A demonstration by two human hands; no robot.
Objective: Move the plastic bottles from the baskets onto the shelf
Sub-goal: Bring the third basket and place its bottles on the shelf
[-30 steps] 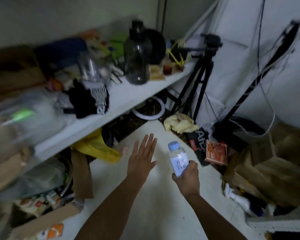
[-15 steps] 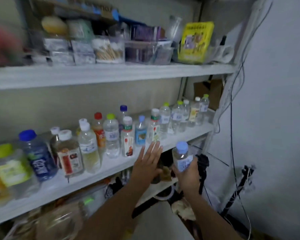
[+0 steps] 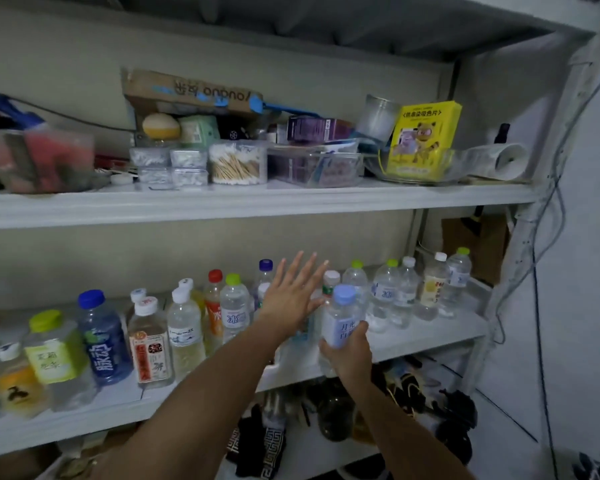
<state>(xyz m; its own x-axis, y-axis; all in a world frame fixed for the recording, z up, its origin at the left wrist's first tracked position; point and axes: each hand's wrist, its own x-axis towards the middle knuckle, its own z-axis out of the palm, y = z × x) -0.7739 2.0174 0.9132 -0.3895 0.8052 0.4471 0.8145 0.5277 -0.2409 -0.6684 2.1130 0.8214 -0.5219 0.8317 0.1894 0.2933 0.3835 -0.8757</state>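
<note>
- Head view: grips a blue-capped bottle [image 3: 340, 308] low on its body with the right hand [image 3: 350, 355], upright, at the front edge of the middle shelf [image 3: 440, 336].
- Holds the left hand [image 3: 290, 299] flat and empty, fingers spread, before the row of bottles [image 3: 184, 327].
- Shows bare board right of the held bottle, up to the white post [image 3: 523, 258].
- Clears the upper shelf [image 3: 257, 206] well overhead.

right hand [image 3: 350, 355] gripping bottle [image 3: 342, 318], shelf [image 3: 430, 336]
</note>
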